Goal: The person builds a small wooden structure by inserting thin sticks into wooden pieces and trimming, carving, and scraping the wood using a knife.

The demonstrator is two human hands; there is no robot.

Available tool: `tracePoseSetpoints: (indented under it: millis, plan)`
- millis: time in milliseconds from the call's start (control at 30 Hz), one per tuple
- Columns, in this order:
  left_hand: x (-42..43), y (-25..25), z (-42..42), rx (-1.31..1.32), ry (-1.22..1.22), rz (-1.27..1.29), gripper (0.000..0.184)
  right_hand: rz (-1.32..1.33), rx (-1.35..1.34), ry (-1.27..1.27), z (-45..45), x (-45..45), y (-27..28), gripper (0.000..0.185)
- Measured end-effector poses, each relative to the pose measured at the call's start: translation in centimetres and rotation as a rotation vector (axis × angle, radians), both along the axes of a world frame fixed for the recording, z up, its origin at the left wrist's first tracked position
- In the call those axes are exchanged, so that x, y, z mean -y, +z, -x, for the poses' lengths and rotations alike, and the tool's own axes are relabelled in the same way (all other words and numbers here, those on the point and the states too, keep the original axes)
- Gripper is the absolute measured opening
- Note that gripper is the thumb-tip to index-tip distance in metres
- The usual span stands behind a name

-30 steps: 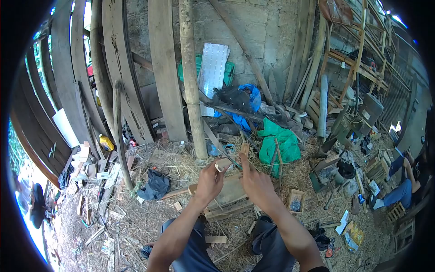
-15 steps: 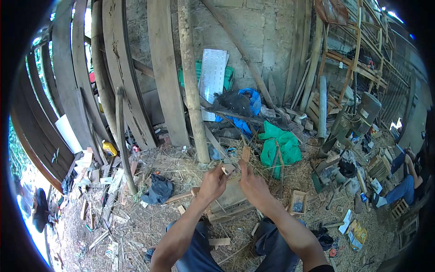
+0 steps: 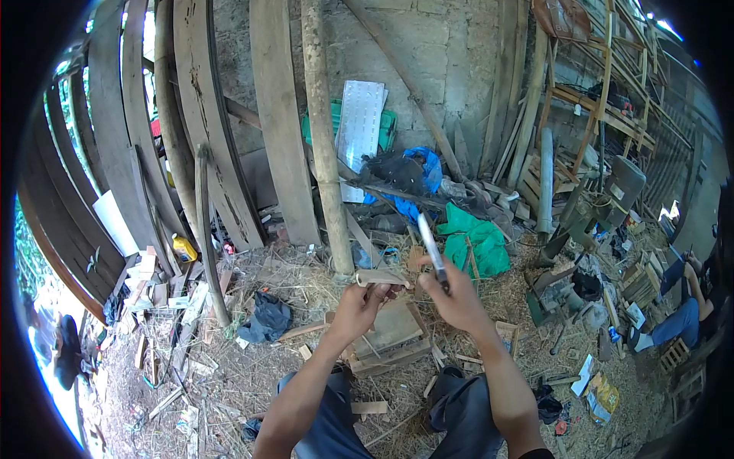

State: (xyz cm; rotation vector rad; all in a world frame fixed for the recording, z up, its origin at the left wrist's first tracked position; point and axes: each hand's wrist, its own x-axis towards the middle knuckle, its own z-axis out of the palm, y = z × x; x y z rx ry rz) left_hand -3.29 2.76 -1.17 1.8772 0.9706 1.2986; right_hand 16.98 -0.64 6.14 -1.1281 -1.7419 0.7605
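Note:
My left hand [image 3: 358,307] is closed around a small, pale, curved piece of wood [image 3: 381,277], which lies roughly level across the fingertips. To its right, my right hand [image 3: 455,302] grips the dark handle of a knife [image 3: 430,243]. The blade points up and away from me, apart from the wood. Below both hands, between my knees, stands a low wooden block [image 3: 390,336] with a flat top.
A small wooden box [image 3: 506,332] is on the ground at right. A dark cloth [image 3: 267,317] lies to the left, and green sheeting [image 3: 478,241] lies ahead near a wooden post [image 3: 325,153]. Another person [image 3: 680,306] sits at far right. Wood scraps and straw litter the ground.
My right hand has moved right, away from the wood, and the knife blade now points upward in plain view. My left hand has turned the wood so its length shows sideways.

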Motion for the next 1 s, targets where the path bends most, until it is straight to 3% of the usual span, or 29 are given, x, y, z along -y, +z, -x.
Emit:
tracePoseSetpoints:
  millis: [200,267,533,600,667,867,1000]
  plan:
    - [2.1,2.1,-1.1,-0.07,0.025,-0.057,0.016,-0.099,-0.072,0.026,-0.1,-0.8,-1.4,0.023]
    - [1.9,1.7,-1.3,-0.128,0.025,-0.255,0.018,-0.077,-0.058,0.053,-0.1,-0.4,-0.6,0.023]
    - [3.0,2.4,-1.2,-0.053,-0.031,-0.174,0.03,-0.172,-0.118,0.069,0.1,-0.7,-1.1,0.023]
    - [3.2,2.5,-1.0,-0.045,-0.024,-0.114,0.034,-0.018,-0.161,0.104,0.0,0.0,-0.4,0.027]
    - [3.1,2.4,-1.0,-0.034,-0.039,-0.225,0.039,-0.014,-0.216,0.087,0.1,-0.1,-0.7,0.029]
    - [2.3,3.3,-0.8,-0.025,-0.05,-0.449,0.039,-0.036,-0.253,0.121,-0.3,0.1,-0.7,0.033]
    - [2.8,2.7,-1.0,0.054,-0.025,-0.322,0.031,-0.06,-0.162,0.114,0.4,0.7,-0.1,0.03]
